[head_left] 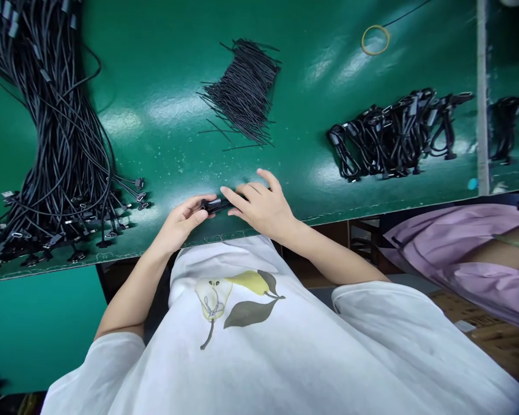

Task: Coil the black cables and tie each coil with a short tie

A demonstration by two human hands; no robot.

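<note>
Black and compact, a cable bundle [218,204] is lying between a person's two hands, at the near edge of the green worktop [303,127]. The left hand [185,222] is pinching its connector end, that grip closing snugly between thumb and fingers. The right hand [263,210] is arching over the other end, fingers partly spread, thumb and forefinger bracketing the strands; whether this grip is holding them firmly, one cannot tell.

The step in hand seems to be working one bundle with both hands, and the next move is probably calling for a steady left pinch and nimble right fingertips.

The bundle is showing a dark, blunt tip toward nine o'clock, a greyish piece beside it and dark strands pointing toward three. From the hands, loose cables [64,132] are spreading at ten o'clock, thin black strips [247,92] are lying at twelve, and coiled cables [404,138] are sitting at two.
</note>
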